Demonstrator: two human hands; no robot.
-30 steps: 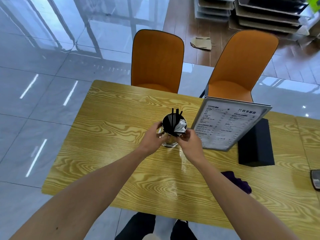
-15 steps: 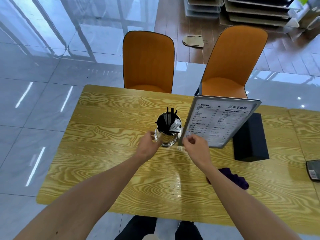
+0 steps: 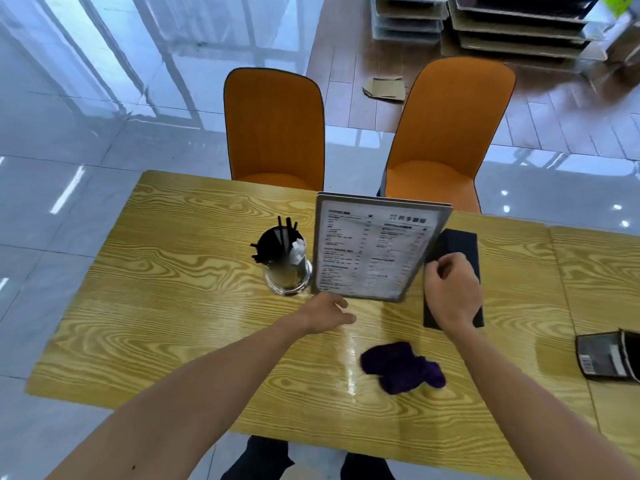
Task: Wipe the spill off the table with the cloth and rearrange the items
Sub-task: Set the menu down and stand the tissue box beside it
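Presently, the head view shows the person standing at a wooden table (image 3: 194, 306), both arms reaching forward. The left hand (image 3: 325, 311) rests low on the tabletop just in front of the menu stand's (image 3: 375, 245) lower edge, fingers loosely curled and holding nothing. The right hand (image 3: 452, 292) is curled over the black box (image 3: 460, 244) behind the menu; whether it actually grips the box or the menu's right edge cannot be told. The glass cup (image 3: 287, 268) with black straws stands upright just left of the menu, apart from both hands. The purple cloth (image 3: 403, 367) lies crumpled and unheld on the near part of the table, beside a shiny streak (image 3: 349, 355) that may be wet residue or only glare. A dark device (image 3: 606, 355) sits near the right edge.

Judgement: the step in hand appears to be arranging the menu and box. To do it well, the person should steady the menu from the base, since a tall tilted panel tips easily toward the cup. Sliding the box rather than lifting avoids knocking the panel. The streak merits a check and, if wet, another pass with the cloth.
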